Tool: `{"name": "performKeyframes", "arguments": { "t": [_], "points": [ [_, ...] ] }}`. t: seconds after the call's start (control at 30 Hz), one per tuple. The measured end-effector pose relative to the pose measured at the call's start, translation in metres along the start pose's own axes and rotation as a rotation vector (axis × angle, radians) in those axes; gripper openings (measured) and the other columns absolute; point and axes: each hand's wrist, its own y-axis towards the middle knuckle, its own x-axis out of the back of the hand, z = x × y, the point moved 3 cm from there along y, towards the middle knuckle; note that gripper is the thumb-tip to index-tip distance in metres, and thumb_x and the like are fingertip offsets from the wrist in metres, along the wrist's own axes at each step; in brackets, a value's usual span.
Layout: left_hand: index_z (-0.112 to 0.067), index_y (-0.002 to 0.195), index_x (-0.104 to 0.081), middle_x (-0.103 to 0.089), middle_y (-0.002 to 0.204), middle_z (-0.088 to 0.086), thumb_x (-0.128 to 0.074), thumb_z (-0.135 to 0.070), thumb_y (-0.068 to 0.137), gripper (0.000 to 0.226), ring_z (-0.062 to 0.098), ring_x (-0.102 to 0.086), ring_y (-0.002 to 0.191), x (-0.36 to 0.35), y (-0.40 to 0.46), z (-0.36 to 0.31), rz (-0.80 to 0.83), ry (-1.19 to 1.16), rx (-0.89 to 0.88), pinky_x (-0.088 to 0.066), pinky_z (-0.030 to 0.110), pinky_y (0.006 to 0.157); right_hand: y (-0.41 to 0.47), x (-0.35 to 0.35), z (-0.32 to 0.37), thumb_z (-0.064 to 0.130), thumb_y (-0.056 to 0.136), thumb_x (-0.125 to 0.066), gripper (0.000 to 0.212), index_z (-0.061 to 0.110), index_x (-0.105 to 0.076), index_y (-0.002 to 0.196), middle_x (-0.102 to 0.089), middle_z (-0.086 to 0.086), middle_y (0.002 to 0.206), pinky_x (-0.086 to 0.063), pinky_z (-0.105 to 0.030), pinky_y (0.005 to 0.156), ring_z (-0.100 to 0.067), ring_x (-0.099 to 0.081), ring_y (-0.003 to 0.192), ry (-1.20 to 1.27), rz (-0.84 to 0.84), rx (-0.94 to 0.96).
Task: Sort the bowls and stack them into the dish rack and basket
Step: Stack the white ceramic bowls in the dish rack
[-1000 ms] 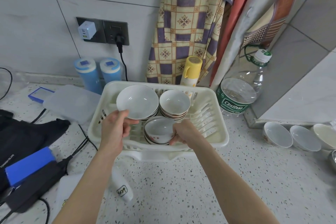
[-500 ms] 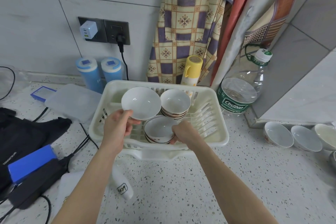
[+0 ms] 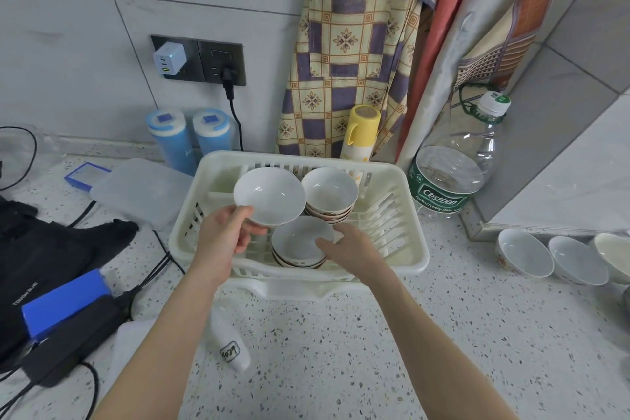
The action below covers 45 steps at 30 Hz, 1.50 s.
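A cream plastic dish rack (image 3: 405, 262) stands on the speckled counter. My left hand (image 3: 225, 235) grips a plain white bowl (image 3: 272, 194) by its near rim and holds it tilted above the rack's left part. Inside the rack are two stacks of red-patterned bowls: a far stack (image 3: 330, 193) and a near stack (image 3: 300, 247). My right hand (image 3: 351, 247) hovers at the near stack's right rim with fingers apart, holding nothing. Three more bowls (image 3: 525, 252) sit on the counter at the right.
A big clear water bottle (image 3: 453, 170) stands right of the rack, a yellow can (image 3: 363, 133) and two blue canisters (image 3: 189, 136) behind it. Cables, a black bag (image 3: 44, 249) and a blue box (image 3: 64, 303) crowd the left. A white tube (image 3: 231, 341) lies near the rack.
My right hand has let go of the near stack and opened. My left hand has carried the white bowl a little right, over the rack.
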Motion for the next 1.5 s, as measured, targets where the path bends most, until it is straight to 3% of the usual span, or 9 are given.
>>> {"name": "performKeyframes", "arguments": {
  "t": [0.1,0.23,0.43,0.53,0.73,0.93,1.23,1.33,1.5],
  "points": [
    [-0.011,0.093,-0.07,-0.074,0.071,0.016,-0.06,-0.021,0.089,0.015,0.008,-0.039,0.037,0.0,0.0,0.0,-0.002,-0.007,0.017,-0.031,0.017,0.035,-0.001,0.002,-0.001,0.035,0.081,-0.074,0.061,0.024,-0.053,0.136,-0.063,0.002,0.098,-0.041,-0.025,0.079,-0.016,-0.058,0.099,0.003,0.044,0.049],
    [-0.01,0.094,-0.07,-0.074,0.072,0.016,-0.059,-0.021,0.089,0.016,0.008,-0.039,0.037,0.0,0.001,0.001,-0.004,-0.009,0.033,-0.03,0.017,0.035,0.003,0.0,-0.004,0.029,0.078,-0.078,0.066,0.024,-0.05,0.138,-0.057,0.012,0.082,-0.04,-0.021,0.066,-0.013,-0.057,0.089,-0.023,0.045,0.066],
    [-0.008,0.093,-0.07,-0.075,0.073,0.017,-0.06,-0.021,0.089,0.017,0.009,-0.04,0.039,0.0,0.002,0.0,0.012,0.013,0.046,-0.03,0.018,0.037,0.004,-0.007,-0.004,0.029,0.079,-0.075,0.064,0.021,-0.051,0.138,-0.056,0.012,0.077,-0.043,-0.025,0.07,-0.014,-0.058,0.085,-0.152,-0.006,0.105],
    [-0.009,0.095,-0.07,-0.074,0.072,0.018,-0.06,-0.021,0.089,0.016,0.009,-0.041,0.039,-0.002,0.001,-0.001,0.032,0.034,0.058,-0.031,0.018,0.037,0.004,-0.005,-0.004,0.034,0.075,-0.079,0.064,0.024,-0.054,0.134,-0.053,0.02,0.073,-0.041,-0.019,0.06,-0.006,-0.057,0.077,-0.134,-0.004,0.121],
    [-0.01,0.094,-0.07,-0.074,0.071,0.017,-0.06,-0.02,0.09,0.014,0.007,-0.042,0.037,-0.003,0.0,-0.002,0.054,0.046,0.076,-0.031,0.015,0.036,0.002,-0.013,0.003,0.049,0.065,-0.083,0.071,0.036,-0.051,0.127,-0.068,0.012,0.107,-0.053,-0.035,0.085,-0.016,-0.063,0.104,-0.297,0.029,0.104],
    [-0.011,0.096,-0.069,-0.075,0.073,0.017,-0.06,-0.021,0.09,0.015,0.006,-0.042,0.037,-0.002,0.002,-0.001,0.063,0.07,0.092,-0.03,0.015,0.035,0.004,-0.013,0.002,0.05,0.061,-0.084,0.091,0.03,-0.039,0.138,-0.061,0.01,0.124,-0.049,-0.04,0.095,-0.019,-0.057,0.117,-0.256,0.041,0.024],
    [-0.005,0.101,-0.066,-0.076,0.074,0.017,-0.057,-0.022,0.092,0.021,0.005,-0.041,0.036,-0.003,0.005,0.0,0.125,0.126,0.167,-0.027,0.015,0.034,0.005,-0.012,0.001,0.052,0.059,-0.081,0.098,0.033,-0.033,0.142,-0.064,0.006,0.117,-0.05,-0.044,0.096,-0.023,-0.059,0.114,-0.171,0.067,-0.003],
    [-0.004,0.101,-0.065,-0.075,0.075,0.019,-0.056,-0.023,0.091,0.023,0.006,-0.036,0.034,-0.003,0.006,-0.001,0.141,0.151,0.214,-0.024,0.016,0.032,0.002,-0.005,-0.003,0.056,0.072,-0.072,0.083,0.027,-0.036,0.141,-0.064,0.007,0.095,-0.049,-0.037,0.087,-0.019,-0.062,0.1,-0.038,-0.016,-0.007],
    [0.002,0.1,-0.066,-0.075,0.075,0.019,-0.057,-0.026,0.09,0.031,0.007,-0.03,0.033,-0.008,0.011,-0.001,0.195,0.238,0.317,-0.02,0.016,0.03,-0.008,0.006,-0.002,0.044,0.095,-0.052,0.022,0.037,-0.066,0.11,-0.073,0.004,0.078,-0.046,-0.017,0.06,0.002,-0.056,0.061,0.336,-0.102,0.069]
  ]
}}
